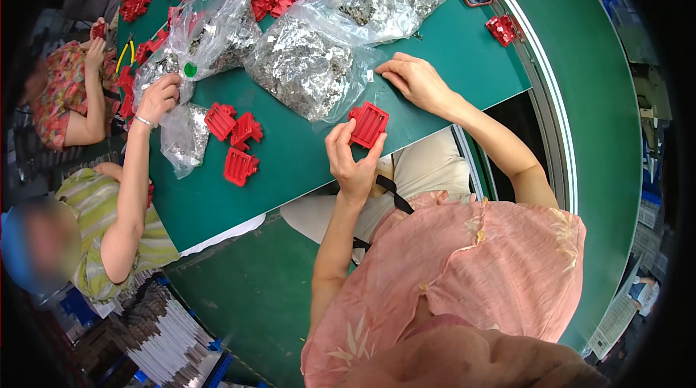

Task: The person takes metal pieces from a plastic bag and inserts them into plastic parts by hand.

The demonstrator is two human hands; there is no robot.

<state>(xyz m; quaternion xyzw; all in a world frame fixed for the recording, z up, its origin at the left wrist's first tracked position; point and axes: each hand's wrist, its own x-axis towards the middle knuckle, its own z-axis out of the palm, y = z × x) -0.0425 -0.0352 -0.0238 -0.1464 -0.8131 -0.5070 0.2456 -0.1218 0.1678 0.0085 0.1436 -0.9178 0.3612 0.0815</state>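
red part (369, 126) was in the l. hand (353, 163), just over the near edge of the green desk (471, 62). its long axis ran approx. away from the person, far end leaning a bit to the r.; the recessed face pointed up. looked boxy, bright red, w/ a raised rim & parallel ribs inside. l. grip was pinched on it, thumb one side, fingers the other. r. hand (417, 82) was at the desk, nr a clear bag (308, 69) of small silvery bits; its grip was bent, thumb close to fingertips, couldn't tell if it held anything. 3 similar red pcs (238, 166) lay to the l., at mixed angles.
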